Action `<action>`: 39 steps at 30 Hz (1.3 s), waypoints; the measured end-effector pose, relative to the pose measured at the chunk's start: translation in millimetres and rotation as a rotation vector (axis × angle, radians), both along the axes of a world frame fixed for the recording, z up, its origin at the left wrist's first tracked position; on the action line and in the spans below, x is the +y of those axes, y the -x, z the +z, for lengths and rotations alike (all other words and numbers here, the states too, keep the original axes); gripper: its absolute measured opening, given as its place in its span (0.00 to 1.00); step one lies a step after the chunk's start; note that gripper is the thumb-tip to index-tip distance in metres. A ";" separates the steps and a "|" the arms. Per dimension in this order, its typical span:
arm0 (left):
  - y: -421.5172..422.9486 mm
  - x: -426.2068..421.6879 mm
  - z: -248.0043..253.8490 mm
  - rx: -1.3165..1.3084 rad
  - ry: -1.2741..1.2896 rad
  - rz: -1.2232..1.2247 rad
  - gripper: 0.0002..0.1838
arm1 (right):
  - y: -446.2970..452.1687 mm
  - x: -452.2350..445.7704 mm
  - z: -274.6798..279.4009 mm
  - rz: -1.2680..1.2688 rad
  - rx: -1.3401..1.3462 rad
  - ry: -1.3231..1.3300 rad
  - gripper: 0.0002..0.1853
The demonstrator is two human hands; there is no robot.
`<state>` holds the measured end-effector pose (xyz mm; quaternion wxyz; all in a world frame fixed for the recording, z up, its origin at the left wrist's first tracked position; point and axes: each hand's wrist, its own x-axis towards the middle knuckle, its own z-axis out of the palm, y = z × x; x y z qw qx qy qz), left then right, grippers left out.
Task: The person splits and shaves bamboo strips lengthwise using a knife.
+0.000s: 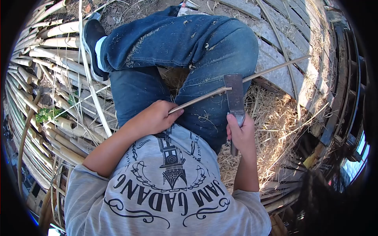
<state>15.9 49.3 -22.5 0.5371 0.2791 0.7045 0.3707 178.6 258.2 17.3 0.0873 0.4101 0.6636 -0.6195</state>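
My left hand (158,117) is closed around the near end of a thin bamboo strip (201,99), in front of my stomach. The strip slants up and right across my jeans. My right hand (241,131) grips the handle of a broad-bladed chopping knife (235,94), its dark, squared blade pointing away from me. Blade and strip cross over my bent knee. The strip overlaps the blade's left edge, and a further length comes out past its right side. Whether the edge has cut into the strip, I cannot tell.
My crossed legs in jeans (157,43) carry scattered shavings. Many bamboo poles (59,55) lie stacked on the left, with a small green plant (47,114) among them. Pale shavings (271,133) pile up at right. Wooden boards (271,59) lie at the upper right.
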 end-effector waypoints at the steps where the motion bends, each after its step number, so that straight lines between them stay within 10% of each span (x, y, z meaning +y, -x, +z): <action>1: 0.1 0.9 1.5 0.015 0.014 -0.017 0.17 | -3.4 4.1 -5.4 0.003 0.006 0.065 0.11; 10: -2.9 -1.4 -1.0 0.005 -0.015 0.028 0.17 | -15.1 21.9 -24.8 -0.023 0.190 0.541 0.18; 14: -4.2 -2.4 -3.2 0.001 -0.006 0.039 0.16 | -5.2 2.2 -19.6 -0.277 0.323 0.511 0.16; 17: -2.3 -1.3 -1.6 0.011 -0.002 0.021 0.17 | -4.4 -7.2 -15.5 0.100 0.092 -0.109 0.10; 39: -1.3 11.5 6.7 -0.054 0.015 -0.012 0.18 | -12.7 9.8 -19.0 0.119 0.047 0.253 0.15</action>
